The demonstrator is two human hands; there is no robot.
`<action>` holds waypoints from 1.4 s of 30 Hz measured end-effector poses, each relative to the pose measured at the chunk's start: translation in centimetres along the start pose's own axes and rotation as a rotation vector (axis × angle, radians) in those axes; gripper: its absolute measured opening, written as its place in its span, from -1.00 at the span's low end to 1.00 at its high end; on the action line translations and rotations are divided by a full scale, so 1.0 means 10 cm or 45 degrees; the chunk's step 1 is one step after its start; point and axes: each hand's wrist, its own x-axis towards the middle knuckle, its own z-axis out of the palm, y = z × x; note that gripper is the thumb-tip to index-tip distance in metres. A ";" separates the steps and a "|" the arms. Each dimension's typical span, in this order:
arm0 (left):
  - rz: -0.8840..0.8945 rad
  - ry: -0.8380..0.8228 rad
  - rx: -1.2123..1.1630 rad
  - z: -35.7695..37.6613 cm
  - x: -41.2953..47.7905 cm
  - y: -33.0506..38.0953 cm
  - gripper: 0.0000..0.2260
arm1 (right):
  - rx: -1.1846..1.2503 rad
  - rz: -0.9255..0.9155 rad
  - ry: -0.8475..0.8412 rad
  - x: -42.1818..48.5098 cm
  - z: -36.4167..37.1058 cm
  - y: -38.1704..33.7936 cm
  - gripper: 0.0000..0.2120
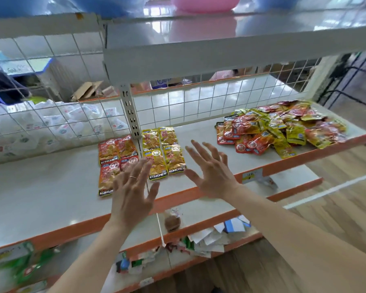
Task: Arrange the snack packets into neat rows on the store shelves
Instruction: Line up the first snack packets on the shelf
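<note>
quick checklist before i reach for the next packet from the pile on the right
1. Hands free: left hand and right hand open, holding nothing: ok.
2. Yellow packets flat in a square block: ok.
3. Red packets lined up: lower ones partly hidden by the left hand: cannot tell.
4. Room to extend the rows: bare shelf between the yellow packets and the pile: ok.
5. Pile sorted: red and yellow mixed, overlapping: not ok.

The white shelf with orange front edge (51, 187) carries a two-by-two block of red foil snack packets (114, 150), a like block of yellow foil snack packets (163, 151) just beside it, and a loose heap (279, 127) of both colours at right.
</note>
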 end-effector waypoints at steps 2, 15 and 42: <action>0.094 0.065 -0.032 -0.05 0.05 0.20 -0.46 | -0.005 0.013 0.024 -0.05 -0.07 0.07 -0.26; 0.104 -0.152 0.112 0.29 0.53 1.53 -0.33 | 0.070 0.179 0.162 -0.61 -0.53 1.10 -0.33; 0.044 -0.331 0.027 1.66 1.19 3.92 -0.29 | 0.067 0.306 0.022 -1.25 -1.18 3.76 -0.24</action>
